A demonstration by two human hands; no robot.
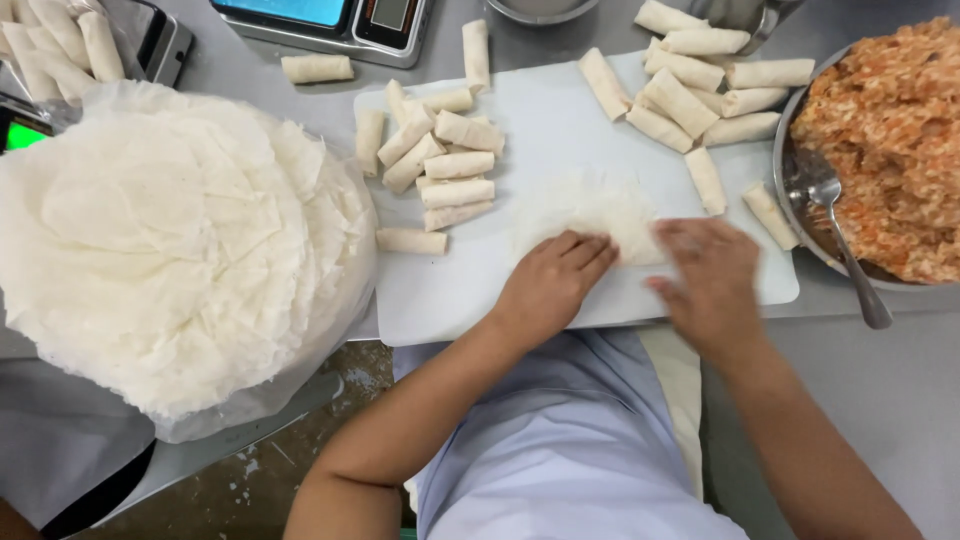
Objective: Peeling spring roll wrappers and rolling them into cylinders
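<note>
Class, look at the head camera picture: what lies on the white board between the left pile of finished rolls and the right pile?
In the head view, a thin wrapper sheet lies there; both hands press its near edge.

Surface (880,400) in front of me: grey metal, dull sheen, no hard shadows. Light is even and diffuse, from overhead; soft glare along the far edge near the digital scale (330,20). There is a gap in the surface where I stand; through it the floor (250,480) shows as worn brownish concrete with pale flecks and scuffs. A second grey metal section runs to my left at a lower angle, its edge (250,430) crossing above the floor. Far left, a small green-lit screen (25,133) glows. No walls or windows in view from this angle.
</note>
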